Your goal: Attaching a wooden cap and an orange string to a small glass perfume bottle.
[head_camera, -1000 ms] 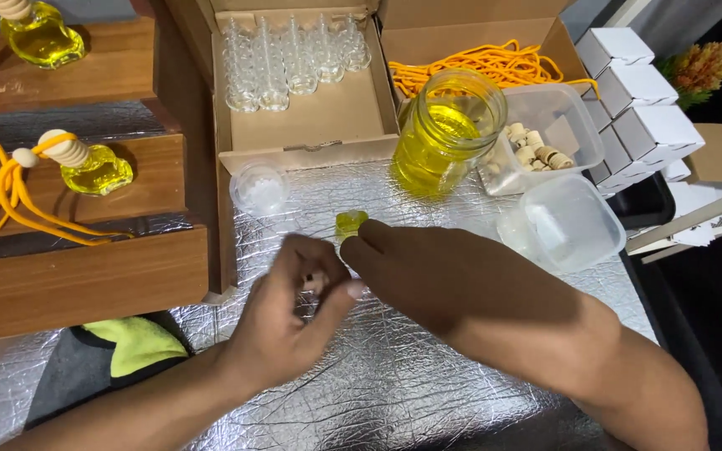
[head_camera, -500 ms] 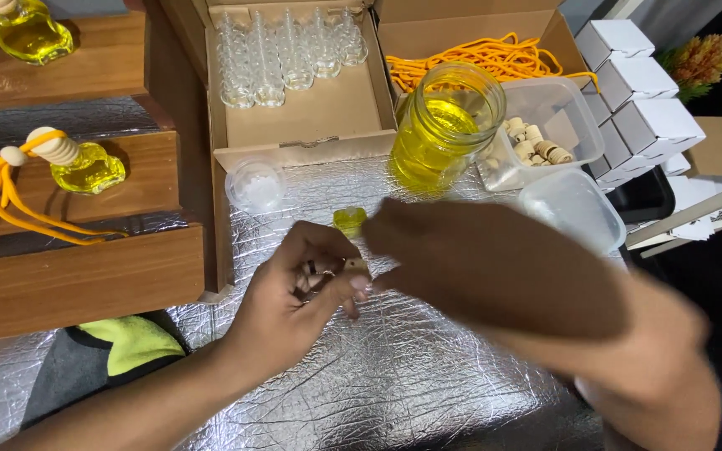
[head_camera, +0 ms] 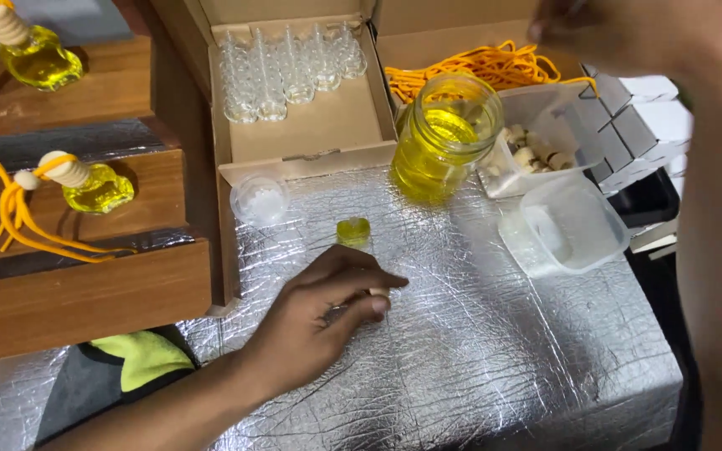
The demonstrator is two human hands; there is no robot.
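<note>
Silver foil is covering the worktable (head_camera: 495, 367) we are looking down on, crinkled and shiny. Our left hand (head_camera: 315, 321) is resting low on the foil near the middle, its fingers pinching a small object (head_camera: 375, 293) between thumb and forefinger; the object is mostly hidden, so we cannot tell what it is. Just beyond the fingertips, a small bottle of yellow liquid (head_camera: 353, 231) is standing on the foil, apart from the hand. Our right hand (head_camera: 578, 25) is lifting high toward the upper right edge, blurred, and we cannot tell whether it is closed on anything. Behind the small bottle, a glass jar of yellow liquid (head_camera: 444, 146) is standing open. To its left, an open cardboard box (head_camera: 311, 134) is holding rows of empty clear glass bottles (head_camera: 290, 63). A second box behind the jar is holding orange cords (head_camera: 478, 71). Clear plastic tubs (head_camera: 570, 225) are sitting to the right, one with small wooden stoppers (head_camera: 532, 154). On wooden steps (head_camera: 85, 292) at the left, two filled bottles with wooden caps (head_camera: 85, 184) are resting.
</note>
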